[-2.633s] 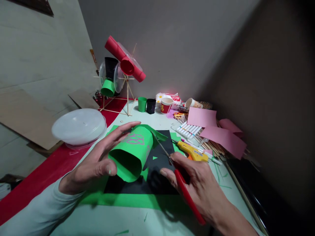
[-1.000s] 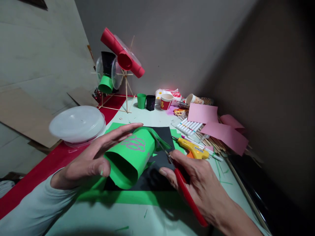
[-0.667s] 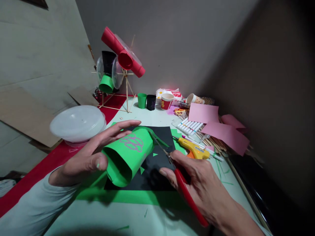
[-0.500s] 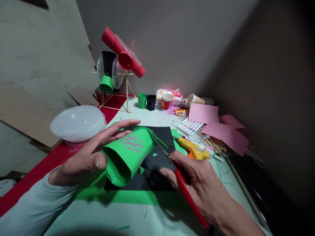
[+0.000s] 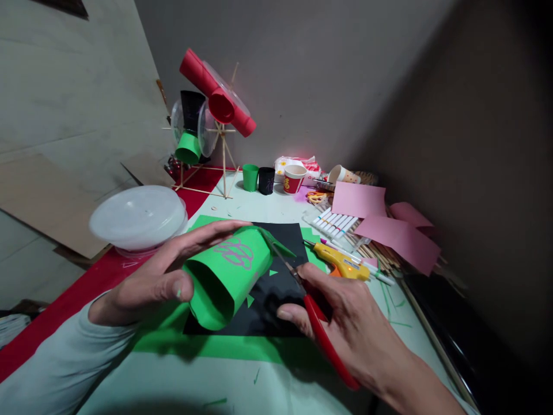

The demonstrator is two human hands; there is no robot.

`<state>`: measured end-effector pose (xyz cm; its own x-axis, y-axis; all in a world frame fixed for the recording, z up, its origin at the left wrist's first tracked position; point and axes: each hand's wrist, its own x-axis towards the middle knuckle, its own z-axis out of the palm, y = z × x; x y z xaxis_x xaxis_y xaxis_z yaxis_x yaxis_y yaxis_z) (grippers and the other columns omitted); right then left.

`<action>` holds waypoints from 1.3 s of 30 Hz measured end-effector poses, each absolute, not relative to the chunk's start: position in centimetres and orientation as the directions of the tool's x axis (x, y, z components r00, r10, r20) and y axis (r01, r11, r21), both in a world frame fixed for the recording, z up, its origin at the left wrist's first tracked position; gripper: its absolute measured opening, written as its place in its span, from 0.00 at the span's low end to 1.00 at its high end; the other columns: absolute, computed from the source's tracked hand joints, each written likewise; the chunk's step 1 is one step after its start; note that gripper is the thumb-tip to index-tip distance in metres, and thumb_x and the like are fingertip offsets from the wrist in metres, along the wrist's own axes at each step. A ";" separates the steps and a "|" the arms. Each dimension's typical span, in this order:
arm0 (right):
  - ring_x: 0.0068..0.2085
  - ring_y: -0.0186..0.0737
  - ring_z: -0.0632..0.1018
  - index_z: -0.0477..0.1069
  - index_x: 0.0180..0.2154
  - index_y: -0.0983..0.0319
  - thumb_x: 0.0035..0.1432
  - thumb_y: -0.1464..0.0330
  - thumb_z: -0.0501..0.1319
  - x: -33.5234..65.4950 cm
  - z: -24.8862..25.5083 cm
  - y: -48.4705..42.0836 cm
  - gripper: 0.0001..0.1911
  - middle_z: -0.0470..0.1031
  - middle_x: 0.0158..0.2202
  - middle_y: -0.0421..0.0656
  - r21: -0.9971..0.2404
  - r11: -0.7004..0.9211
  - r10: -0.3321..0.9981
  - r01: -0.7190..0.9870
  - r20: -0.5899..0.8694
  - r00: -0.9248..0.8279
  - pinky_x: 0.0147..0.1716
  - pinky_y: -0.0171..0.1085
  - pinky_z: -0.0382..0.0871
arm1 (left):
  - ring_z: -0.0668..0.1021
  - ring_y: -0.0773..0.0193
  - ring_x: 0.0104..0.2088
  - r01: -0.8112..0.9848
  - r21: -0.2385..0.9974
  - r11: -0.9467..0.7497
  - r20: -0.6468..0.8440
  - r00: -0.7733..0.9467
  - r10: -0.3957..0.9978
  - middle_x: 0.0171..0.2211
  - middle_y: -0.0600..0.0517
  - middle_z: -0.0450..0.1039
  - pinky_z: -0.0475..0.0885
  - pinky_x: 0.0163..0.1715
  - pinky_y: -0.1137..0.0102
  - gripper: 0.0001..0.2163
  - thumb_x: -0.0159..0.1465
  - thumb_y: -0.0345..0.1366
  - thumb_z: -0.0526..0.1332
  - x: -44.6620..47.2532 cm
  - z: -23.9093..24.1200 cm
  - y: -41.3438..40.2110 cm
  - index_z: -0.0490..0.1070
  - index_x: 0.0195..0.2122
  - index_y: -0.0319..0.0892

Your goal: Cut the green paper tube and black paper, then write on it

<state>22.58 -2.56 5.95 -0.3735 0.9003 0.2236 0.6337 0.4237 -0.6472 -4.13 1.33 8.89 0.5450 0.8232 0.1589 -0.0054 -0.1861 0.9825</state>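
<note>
Your left hand [image 5: 151,283] curls around a green paper tube [image 5: 235,274]; your right hand [image 5: 352,317] grips red scissors [image 5: 318,329] at its far edge.

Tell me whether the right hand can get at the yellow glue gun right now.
Probably yes for reach: the yellow glue gun lies just beyond the right hand, with nothing seen on top. But that hand holds the red-handled scissors, so it would likely need to put them down.

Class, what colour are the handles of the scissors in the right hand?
Red: the scissors' handles, gripped by the right hand, show best in the head view.
</note>
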 end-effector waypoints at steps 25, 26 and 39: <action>0.22 0.32 0.53 0.55 0.28 0.57 0.67 0.54 0.58 22.9 6.0 -2.9 0.20 0.56 0.20 0.31 -0.672 0.447 0.884 0.591 0.229 -0.408 0.21 0.30 0.53 | 0.69 0.36 0.63 0.069 0.972 -0.224 0.153 0.536 0.830 0.63 0.47 0.71 0.67 0.61 0.53 0.39 0.51 0.63 0.69 -4.6 9.3 1.2 0.71 0.62 0.51; 0.22 0.32 0.53 0.56 0.28 0.57 0.67 0.55 0.58 22.8 6.0 -2.9 0.20 0.56 0.20 0.31 -0.667 0.455 0.880 0.590 0.236 -0.411 0.21 0.30 0.53 | 0.70 0.37 0.63 0.080 0.971 -0.223 0.146 0.541 0.828 0.62 0.47 0.71 0.69 0.60 0.54 0.38 0.52 0.62 0.69 -4.7 9.4 1.2 0.71 0.61 0.51; 0.22 0.31 0.55 0.57 0.28 0.57 0.68 0.56 0.59 23.2 6.2 -2.8 0.19 0.56 0.21 0.31 -0.634 0.488 0.861 0.600 0.237 -0.450 0.22 0.30 0.52 | 0.66 0.35 0.65 0.035 0.965 -0.258 0.175 0.648 0.742 0.64 0.56 0.70 0.66 0.62 0.55 0.36 0.50 0.62 0.69 -5.5 9.6 1.9 0.72 0.60 0.59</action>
